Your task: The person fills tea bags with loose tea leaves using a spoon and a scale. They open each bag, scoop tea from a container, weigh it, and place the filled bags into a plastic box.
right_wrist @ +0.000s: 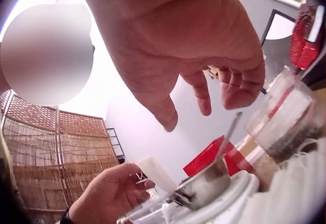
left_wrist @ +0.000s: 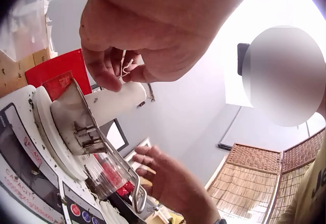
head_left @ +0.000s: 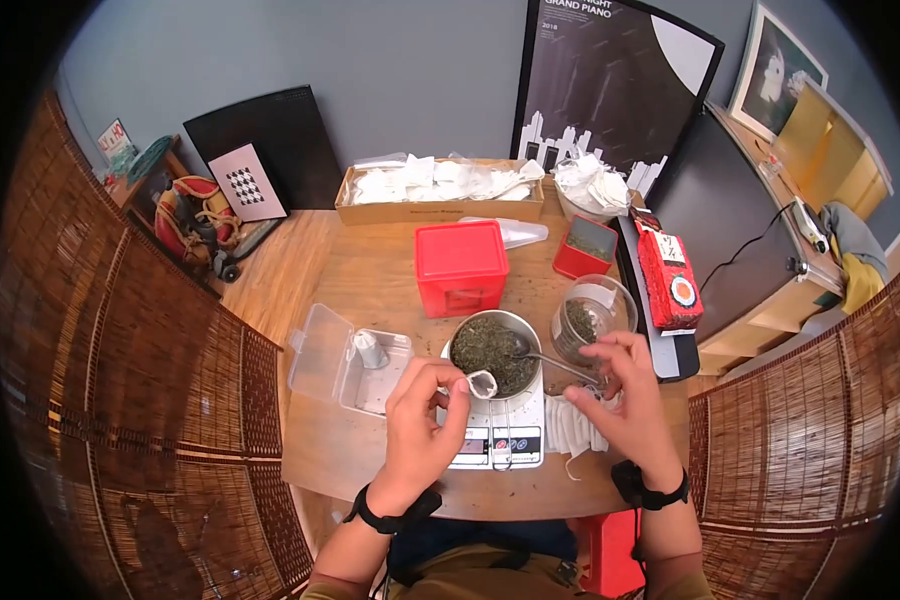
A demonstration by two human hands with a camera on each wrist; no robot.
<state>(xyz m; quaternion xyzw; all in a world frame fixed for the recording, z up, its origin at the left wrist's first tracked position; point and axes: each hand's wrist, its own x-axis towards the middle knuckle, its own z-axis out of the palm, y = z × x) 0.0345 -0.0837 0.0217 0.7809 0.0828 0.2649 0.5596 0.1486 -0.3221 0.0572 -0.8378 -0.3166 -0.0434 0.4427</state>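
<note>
My left hand [head_left: 425,425] pinches a small white drawstring tea bag [head_left: 483,385] by its edge, mouth facing up, at the near rim of a metal pan [left_wrist: 71,119]. Its string shows by the fingers in the left wrist view. Dark dried leaves [head_left: 490,350] fill the pan, which stands on a white kitchen scale [head_left: 532,415]. A metal spoon [head_left: 560,367] rests in the leaves, its handle reaching right. Over the handle's end hovers my right hand [head_left: 630,400], fingers apart and slightly bent, holding nothing. Flat white bags [head_left: 573,432] lie below it.
Left of the pan, an open clear plastic box [head_left: 370,392] holds a filled bag [head_left: 370,350]. A clear tub [head_left: 620,290] with leaves stands right. Behind are a red canister [head_left: 460,255], a smaller red container [head_left: 573,262], and a cardboard box [head_left: 440,212] of white bags.
</note>
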